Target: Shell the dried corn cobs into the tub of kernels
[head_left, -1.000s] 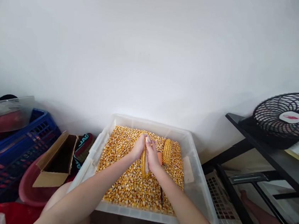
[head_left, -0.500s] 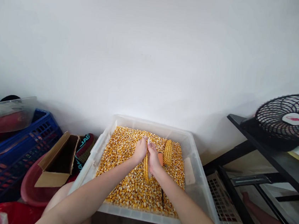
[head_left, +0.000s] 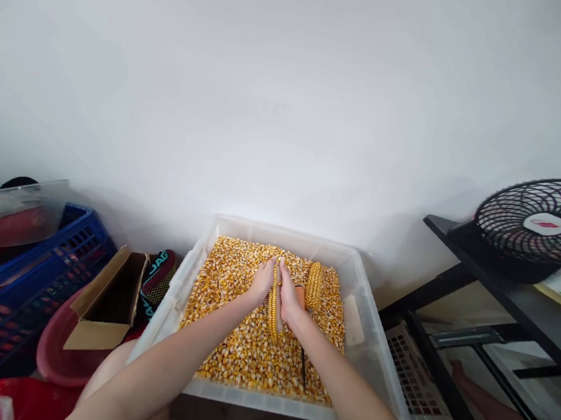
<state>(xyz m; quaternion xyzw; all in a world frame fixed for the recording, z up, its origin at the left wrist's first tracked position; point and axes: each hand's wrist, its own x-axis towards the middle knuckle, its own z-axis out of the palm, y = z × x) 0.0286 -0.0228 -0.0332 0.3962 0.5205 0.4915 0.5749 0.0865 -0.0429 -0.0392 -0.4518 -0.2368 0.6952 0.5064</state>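
Observation:
Between my two hands is an ear of corn point(head_left: 274, 309), its near end pointing down toward me over the loose kernels point(head_left: 231, 338). My left hand point(head_left: 263, 280) grips it from the left side, fingers closed. From the right, my right hand point(head_left: 290, 298) presses against the same ear, with its thumb near the top. A pale strip without kernels shows along the ear's right side. Another ear of corn point(head_left: 314, 286) lies on the kernels just right of my right hand. Beside it, a tool with an orange handle point(head_left: 300, 297) and a thin dark shaft is partly hidden by my right arm.
A translucent plastic bin point(head_left: 375, 354) holds the kernels, against a white wall point(head_left: 291, 104). To the left are a blue crate point(head_left: 26, 290), a red basin point(head_left: 58, 347) and an open cardboard box point(head_left: 105, 298). A black fan point(head_left: 544, 224) stands on a dark-framed rack point(head_left: 456, 255) at right.
My right thumb has shifted slightly upward and apart from my left hand, showing more of the ear's top. The ear stays between both hands.

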